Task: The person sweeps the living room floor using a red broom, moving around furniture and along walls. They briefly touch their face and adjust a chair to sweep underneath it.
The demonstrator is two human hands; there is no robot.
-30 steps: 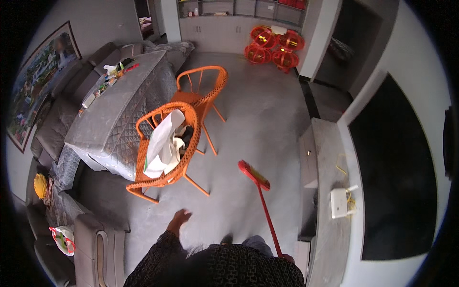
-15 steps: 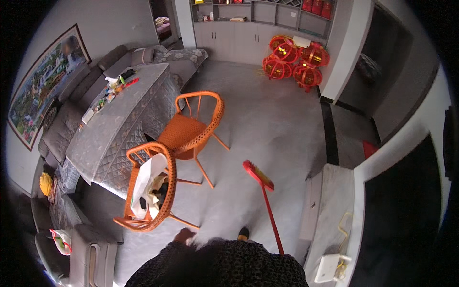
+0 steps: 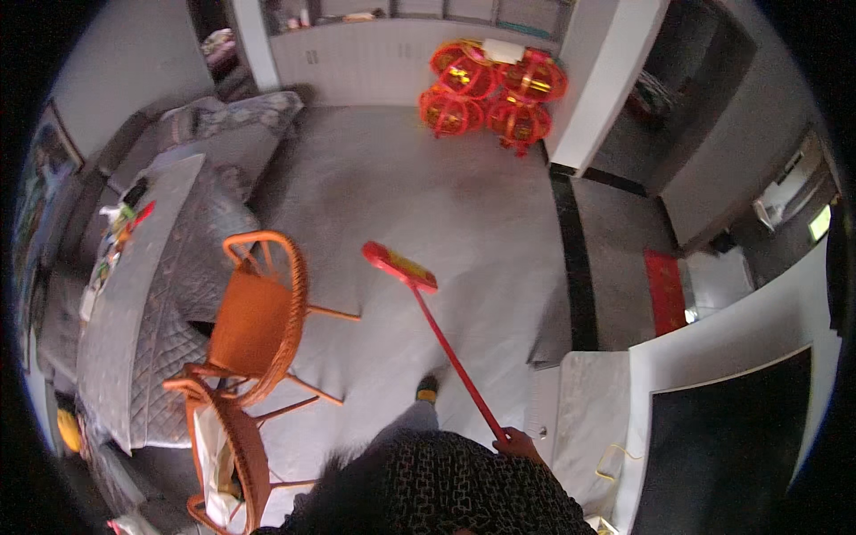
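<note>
1. While the right hand (image 3: pixel 519 443) clenches round the near end of its long handle, the red broom (image 3: pixel 426 314) slants away over the grey floor (image 3: pixel 401 196), its head lying far and to the left.
2. No left hand is in view.
3. Two orange chairs (image 3: pixel 259 321) stand left of the broom, beside a grey quilted table (image 3: pixel 134 303).
4. Red lanterns (image 3: pixel 490 89) sit far off, by a white cabinet (image 3: pixel 374 58).
</note>
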